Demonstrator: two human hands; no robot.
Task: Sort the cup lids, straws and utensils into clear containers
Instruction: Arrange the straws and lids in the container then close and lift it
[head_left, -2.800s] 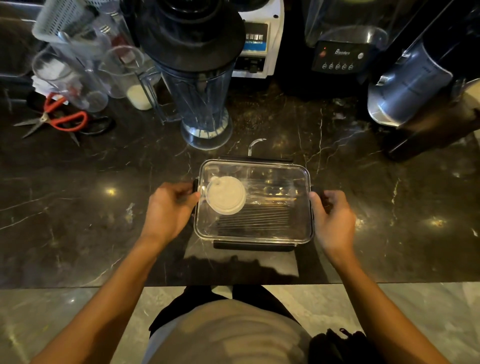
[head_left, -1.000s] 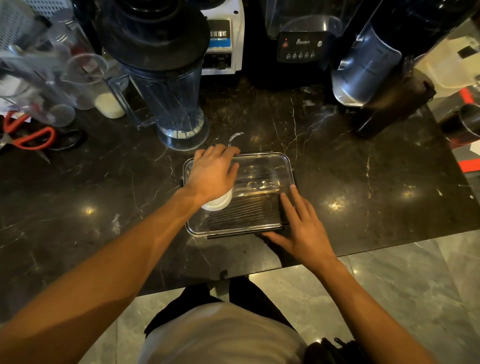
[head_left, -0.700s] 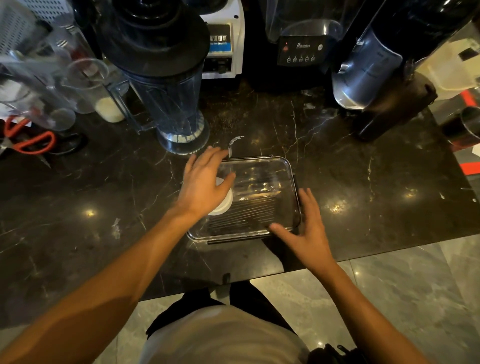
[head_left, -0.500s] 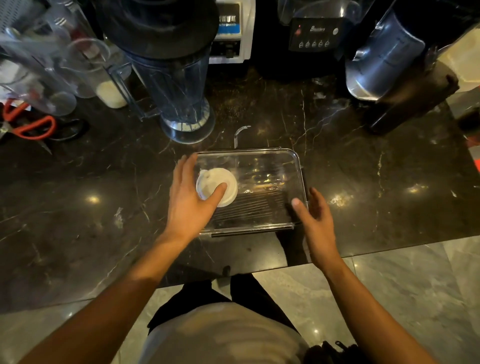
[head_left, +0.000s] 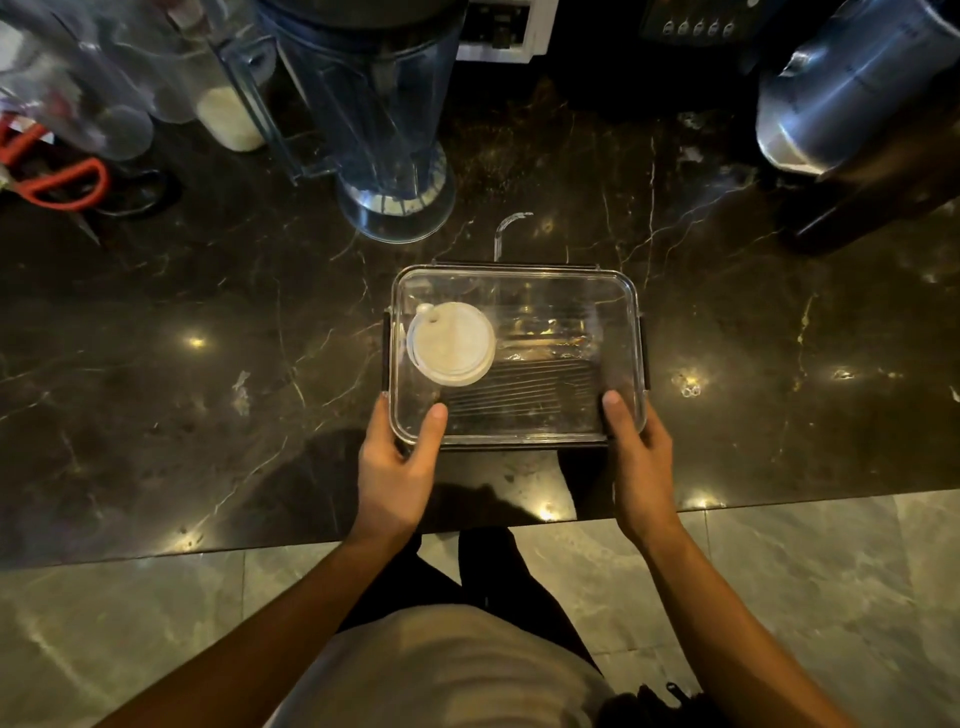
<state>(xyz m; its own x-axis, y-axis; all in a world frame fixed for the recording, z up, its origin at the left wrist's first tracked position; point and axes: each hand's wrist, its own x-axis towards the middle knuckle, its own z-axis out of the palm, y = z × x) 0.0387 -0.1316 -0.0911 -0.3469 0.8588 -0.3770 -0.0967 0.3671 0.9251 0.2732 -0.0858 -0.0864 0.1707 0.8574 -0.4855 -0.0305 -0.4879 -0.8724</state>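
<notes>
Clear container (head_left: 618, 291), hands (head_left: 392, 467) gripping near corners

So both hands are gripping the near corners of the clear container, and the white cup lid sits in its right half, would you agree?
Not quite: the head view shows the white cup lid in the left half of the clear container, not the right. The rest holds: the left hand and right hand grip its near corners.

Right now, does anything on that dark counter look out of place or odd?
One thing: a small curved clear piece lies loose on the counter just behind the clear container, outside it. The white cup lid and the straws show through the container.
</notes>
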